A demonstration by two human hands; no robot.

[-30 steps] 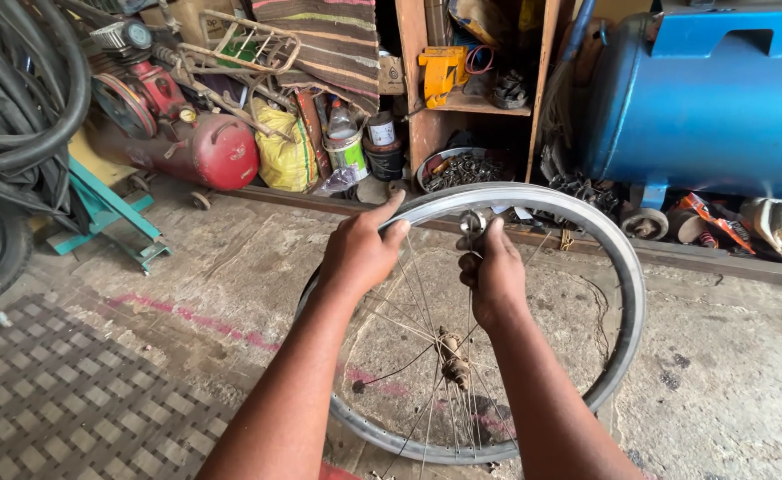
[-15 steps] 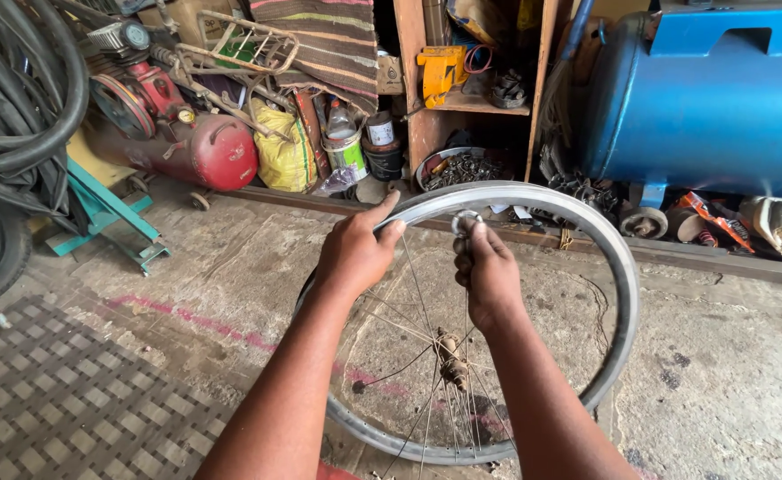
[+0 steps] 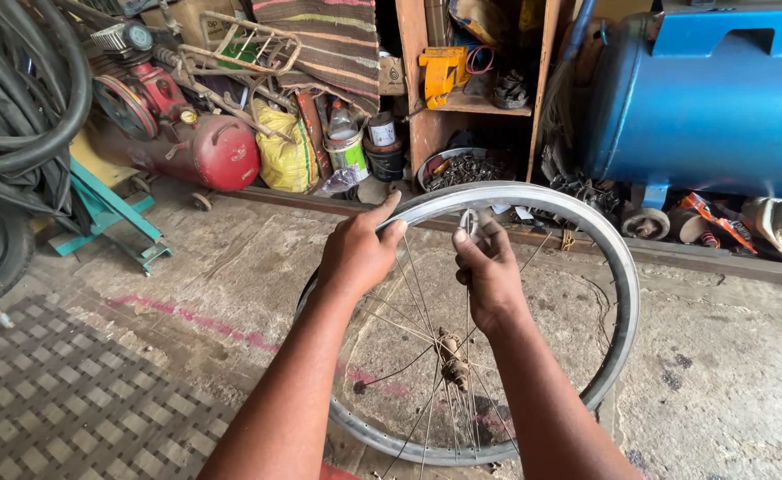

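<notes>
A bare bicycle wheel rim [image 3: 617,293], silver and without a tyre, is held upright on the concrete floor [image 3: 729,373] in front of the person, its hub [image 3: 452,356] seen low in the middle with thin spokes [image 3: 409,284] running out to the rim. The left hand [image 3: 355,253] is laid against the upper left arc of the rim, the fingers curled over its edge and the forefinger stretched along it, so its grip is closed on the rim. The right hand [image 3: 489,271] is held just inside the top of the rim, its fingertips pinched around a small metal tool [image 3: 469,222] set where a spoke meets the rim; its grip is closed on that tool, though the kind of tool cannot be told. The two hands are near each other but apart. Behind the wheel, along the wall, a red compressor tank [image 3: 217,156] is seen at the left, a yellow sack [image 3: 286,156] beside it, and a wooden shelf [image 3: 484,102] with a yellow power tool [image 3: 442,69] on it. A large blue tank [image 3: 711,98] is seen at the upper right. Black hoses [image 3: 17,98] are hung at the far left above a teal metal stand [image 3: 106,213], and a chequered mat [image 3: 62,400] is laid at the lower left
</notes>
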